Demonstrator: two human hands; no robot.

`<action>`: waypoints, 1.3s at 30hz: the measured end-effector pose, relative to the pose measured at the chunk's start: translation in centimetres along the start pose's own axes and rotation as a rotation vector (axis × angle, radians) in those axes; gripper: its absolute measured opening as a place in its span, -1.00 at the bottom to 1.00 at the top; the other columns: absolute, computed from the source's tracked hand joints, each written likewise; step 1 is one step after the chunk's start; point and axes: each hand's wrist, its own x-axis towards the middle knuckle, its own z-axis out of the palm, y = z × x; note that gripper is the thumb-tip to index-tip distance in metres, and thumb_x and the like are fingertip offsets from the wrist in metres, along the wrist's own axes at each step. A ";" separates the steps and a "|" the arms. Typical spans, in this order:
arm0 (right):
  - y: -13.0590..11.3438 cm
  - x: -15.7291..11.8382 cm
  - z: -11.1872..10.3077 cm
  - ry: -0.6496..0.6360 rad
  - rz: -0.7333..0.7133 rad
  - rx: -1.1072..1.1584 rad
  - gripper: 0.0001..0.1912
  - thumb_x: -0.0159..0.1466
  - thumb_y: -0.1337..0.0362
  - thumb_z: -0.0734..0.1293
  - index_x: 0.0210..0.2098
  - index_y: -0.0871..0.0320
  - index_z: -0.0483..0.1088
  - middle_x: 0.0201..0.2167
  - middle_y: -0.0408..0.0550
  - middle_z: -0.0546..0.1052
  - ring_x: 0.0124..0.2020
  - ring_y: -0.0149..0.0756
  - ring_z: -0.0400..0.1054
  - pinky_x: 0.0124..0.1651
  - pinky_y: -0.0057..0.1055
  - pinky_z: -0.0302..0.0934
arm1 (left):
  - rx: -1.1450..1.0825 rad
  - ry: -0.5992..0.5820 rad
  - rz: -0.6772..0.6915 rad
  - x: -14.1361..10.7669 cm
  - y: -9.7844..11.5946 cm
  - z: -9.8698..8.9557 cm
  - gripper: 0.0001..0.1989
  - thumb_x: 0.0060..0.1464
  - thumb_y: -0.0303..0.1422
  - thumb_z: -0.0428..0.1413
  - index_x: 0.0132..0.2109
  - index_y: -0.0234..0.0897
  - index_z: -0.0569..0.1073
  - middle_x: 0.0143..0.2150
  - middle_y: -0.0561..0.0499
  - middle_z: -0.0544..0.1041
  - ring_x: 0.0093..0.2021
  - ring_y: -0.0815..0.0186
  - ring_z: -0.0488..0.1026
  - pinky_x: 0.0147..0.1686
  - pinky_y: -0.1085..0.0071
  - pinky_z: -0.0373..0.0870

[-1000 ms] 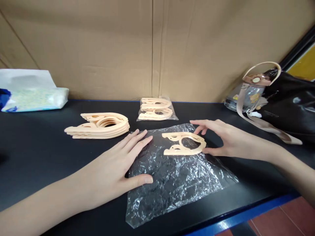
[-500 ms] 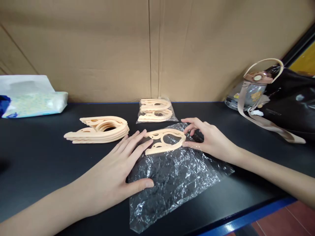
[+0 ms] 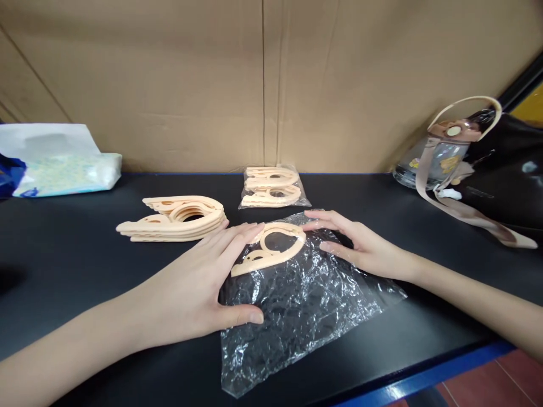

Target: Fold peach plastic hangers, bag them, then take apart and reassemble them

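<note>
A folded cream plastic hanger (image 3: 292, 247) lies at the far end of a crinkled clear plastic bag (image 3: 297, 316) on the black table. My left hand (image 3: 199, 282) is spread flat, its fingertips over the hanger's left end and its thumb resting on the bag. On the other side, my right hand (image 3: 360, 243) has its fingers apart, the index finger by the hanger's curved end and the thumb over the plastic. A stack of matching folded hangers (image 3: 186, 226) lies left of the bag, close to my left fingertips.
Behind the bag lies a packed bag of hangers (image 3: 274, 195). A tissue pack (image 3: 68, 175) stands at the back left. To the right are a clear bottle (image 3: 445, 158) with a strap and a black leather bag (image 3: 500, 186). A cardboard wall (image 3: 178, 85) closes the back.
The hanger has shifted left and turned slightly, its left end now further under my left hand. My right thumb has come away from the hanger's curved end. The view has moved slightly.
</note>
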 end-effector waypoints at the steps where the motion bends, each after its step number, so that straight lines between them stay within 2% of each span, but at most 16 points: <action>1: 0.1 0.0 0.1 -0.032 -0.033 -0.005 -0.44 0.43 0.23 0.19 0.38 -0.08 0.01 0.29 -0.10 0.36 0.37 -0.21 0.12 0.39 0.00 0.00 | -0.009 -0.003 -0.002 0.0 0.0 0.0 -0.03 0.06 0.19 0.11 0.41 -0.15 -0.12 0.40 -0.23 0.18 0.34 -0.09 0.21 0.19 -0.06 0.33; 5: 0.4 -0.1 0.3 -0.097 -0.089 -0.070 -0.37 0.45 0.24 0.15 0.44 -0.11 -0.16 0.40 -0.09 0.17 0.42 -0.22 -0.02 0.42 0.04 -0.08 | 0.027 0.066 0.029 -0.2 0.5 0.2 -0.06 0.14 0.16 0.05 0.44 -0.18 -0.15 0.44 -0.22 0.11 0.39 -0.06 0.12 0.24 -0.04 0.26; 7: 0.3 -0.3 0.2 -0.091 -0.079 -0.101 -0.33 0.44 0.21 0.18 0.44 -0.12 -0.20 0.38 -0.10 0.21 0.42 -0.21 -0.01 0.42 0.07 -0.08 | 0.094 0.105 0.091 -0.4 1.5 0.3 -0.19 0.25 0.06 -0.01 0.45 -0.21 -0.11 0.46 -0.19 0.09 0.42 -0.02 0.07 0.27 -0.02 0.22; 9: 0.1 -0.5 0.1 -0.070 -0.056 -0.104 -0.31 0.42 0.18 0.22 0.43 -0.11 -0.18 0.33 -0.10 0.29 0.39 -0.18 0.06 0.41 0.08 -0.06 | 0.170 0.119 0.157 -0.6 2.9 0.2 -0.32 0.32 -0.05 -0.02 0.42 -0.26 0.03 0.43 -0.17 0.17 0.39 0.01 0.14 0.25 0.04 0.26; 12: -0.5 -0.8 0.0 -0.015 -0.010 -0.091 -0.32 0.39 0.18 0.26 0.41 -0.11 -0.10 0.25 -0.11 0.41 0.31 -0.17 0.21 0.36 0.03 0.08 | 0.248 0.114 0.211 -0.9 5.1 -0.2 -0.47 0.32 -0.16 0.01 0.32 -0.31 0.27 0.31 -0.14 0.38 0.22 0.06 0.38 0.09 0.17 0.43; 14: -0.9 -0.9 -0.1 0.007 0.017 -0.095 -0.35 0.39 0.18 0.26 0.39 -0.11 -0.05 0.21 -0.13 0.44 0.26 -0.18 0.28 0.31 -0.02 0.17 | 0.270 0.119 0.236 -1.1 6.0 -0.3 -0.59 0.35 -0.23 -0.05 0.23 -0.31 0.40 0.17 -0.11 0.52 0.06 0.10 0.50 -0.06 0.22 0.50; 16: -1.1 -1.0 -0.1 0.008 0.020 -0.106 -0.38 0.38 0.19 0.27 0.37 -0.09 -0.01 0.19 -0.12 0.46 0.26 -0.19 0.29 0.30 -0.05 0.18 | 0.283 0.144 0.245 -1.1 6.3 -0.4 -0.61 0.37 -0.30 -0.13 0.14 -0.32 0.48 0.04 -0.11 0.59 -0.07 0.11 0.54 -0.19 0.23 0.52; 19: -1.1 -1.1 -0.1 0.010 -0.016 -0.125 -0.42 0.37 0.19 0.28 0.34 -0.05 0.08 0.23 -0.09 0.43 0.29 -0.22 0.24 0.34 -0.09 0.13 | 0.278 0.191 0.229 -0.9 6.1 -0.1 -0.58 0.37 -0.36 -0.18 0.04 -0.37 0.54 -0.06 -0.14 0.62 -0.16 0.09 0.56 -0.29 0.22 0.53; 22: -0.9 -1.2 0.0 0.018 -0.033 -0.137 -0.45 0.35 0.20 0.31 0.30 -0.04 0.16 0.26 -0.08 0.39 0.27 -0.22 0.27 0.33 -0.10 0.15 | 0.246 0.194 0.196 -0.8 5.7 0.2 -0.63 0.34 -0.37 -0.11 0.03 -0.36 0.55 -0.05 -0.16 0.60 -0.12 0.05 0.55 -0.27 0.17 0.54; 26: -0.9 -1.4 -0.1 0.020 -0.032 -0.122 -0.47 0.34 0.22 0.32 0.28 -0.04 0.20 0.20 -0.07 0.45 0.23 -0.21 0.32 0.30 -0.08 0.19 | 0.208 0.150 0.166 -1.0 5.4 0.5 -0.66 0.30 -0.39 -0.04 0.09 -0.37 0.51 0.00 -0.20 0.55 -0.05 0.01 0.50 -0.15 0.10 0.53; 31: -1.1 -1.4 -0.4 0.002 -0.065 -0.074 -0.44 0.33 0.30 0.31 0.29 -0.03 0.16 0.12 -0.08 0.52 0.20 -0.24 0.36 0.27 -0.12 0.20 | 0.189 0.112 0.152 -1.1 5.1 0.4 -0.63 0.31 -0.37 -0.04 0.17 -0.40 0.44 0.07 -0.23 0.49 0.05 0.00 0.44 -0.04 0.07 0.49; 39: -1.1 -1.4 -0.5 -0.007 -0.047 -0.046 -0.45 0.34 0.29 0.29 0.29 -0.06 0.19 0.08 -0.11 0.56 0.15 -0.24 0.40 0.26 -0.12 0.19 | 0.066 0.045 0.108 -1.1 4.3 0.5 -0.62 0.33 -0.35 -0.07 0.22 -0.31 0.37 0.16 -0.16 0.41 0.12 0.07 0.37 0.09 0.12 0.40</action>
